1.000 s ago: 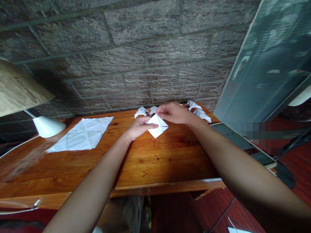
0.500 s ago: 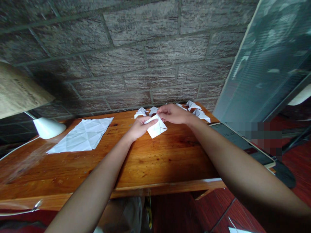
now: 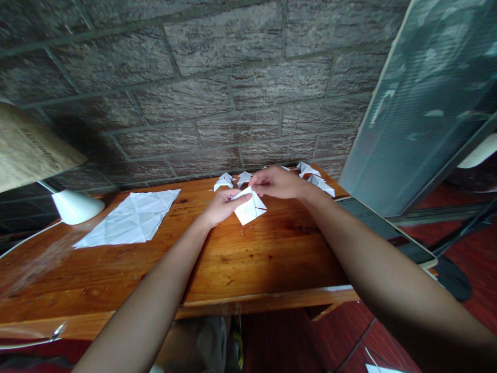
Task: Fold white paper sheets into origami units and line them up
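Note:
A small folded white paper piece (image 3: 249, 207) is held just above the wooden table (image 3: 252, 259) near its far edge. My left hand (image 3: 221, 204) pinches its left side, thumb on top. My right hand (image 3: 277, 182) has its fingers closed on the piece's top corner. Several finished folded paper shapes (image 3: 225, 180) lie in a row behind my hands along the wall, with more folded shapes (image 3: 316, 178) to the right.
A creased flat white sheet (image 3: 130, 216) lies on the left of the table. A white lamp base (image 3: 75, 205) stands at far left under a brown paper bag (image 3: 27, 147). A tablet (image 3: 388, 230) lies at the right edge. A brick wall (image 3: 217, 93) rises behind.
The paper piece has tilted and shifted slightly left between my fingers. Both hands stay in nearly the same place.

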Tool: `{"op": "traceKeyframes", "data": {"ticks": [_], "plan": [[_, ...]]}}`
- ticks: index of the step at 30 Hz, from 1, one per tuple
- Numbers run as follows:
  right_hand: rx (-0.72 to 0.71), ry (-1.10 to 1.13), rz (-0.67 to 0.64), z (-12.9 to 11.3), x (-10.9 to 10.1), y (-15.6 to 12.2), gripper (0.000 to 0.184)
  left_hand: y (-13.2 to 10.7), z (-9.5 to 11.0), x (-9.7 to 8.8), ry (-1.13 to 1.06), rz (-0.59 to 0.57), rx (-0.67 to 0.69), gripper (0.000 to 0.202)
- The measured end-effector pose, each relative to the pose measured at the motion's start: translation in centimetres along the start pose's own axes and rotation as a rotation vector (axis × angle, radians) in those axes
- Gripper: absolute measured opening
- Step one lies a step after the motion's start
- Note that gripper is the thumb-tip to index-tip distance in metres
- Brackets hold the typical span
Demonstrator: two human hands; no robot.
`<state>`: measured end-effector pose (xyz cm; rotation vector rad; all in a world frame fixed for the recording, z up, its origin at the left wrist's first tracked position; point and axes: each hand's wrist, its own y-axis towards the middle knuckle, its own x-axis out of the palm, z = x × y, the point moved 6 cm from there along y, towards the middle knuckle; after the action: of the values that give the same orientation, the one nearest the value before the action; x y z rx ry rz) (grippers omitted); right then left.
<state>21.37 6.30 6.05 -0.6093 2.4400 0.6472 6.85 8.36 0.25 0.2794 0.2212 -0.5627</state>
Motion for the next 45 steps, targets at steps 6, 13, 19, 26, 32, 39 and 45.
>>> {"op": "traceKeyframes", "data": {"ticks": [6, 13, 19, 26, 32, 39, 45], "plan": [[0.0, -0.136, 0.022, -0.8, 0.2, -0.1, 0.017, 0.1, 0.2, 0.0, 0.003, -0.012, 0.022, 0.044], [-0.016, -0.191, 0.024, -0.8, 0.4, 0.0, 0.019, 0.0, 0.4, 0.2, -0.025, -0.026, 0.031, 0.044], [-0.122, -0.082, -0.015, -1.1, 0.5, 0.0, 0.022, 0.1, 0.0, 0.2, -0.019, -0.062, 0.019, 0.043], [-0.103, -0.202, 0.008, -1.7, 0.5, -0.1, 0.024, 0.2, 0.0, 0.1, -0.042, -0.035, 0.032, 0.041], [-0.024, -0.172, 0.017, -1.3, 0.5, 0.1, 0.028, 0.2, 0.0, 0.2, -0.035, -0.045, 0.035, 0.042], [0.085, -0.047, 0.019, 0.0, 0.6, 0.2, 0.034, 0.2, -0.2, 0.2, -0.045, -0.048, 0.037, 0.041], [0.087, 0.137, 0.003, 0.2, 0.6, 0.3, 0.037, 0.3, -0.2, 0.0, -0.038, -0.024, 0.042, 0.042]]}}
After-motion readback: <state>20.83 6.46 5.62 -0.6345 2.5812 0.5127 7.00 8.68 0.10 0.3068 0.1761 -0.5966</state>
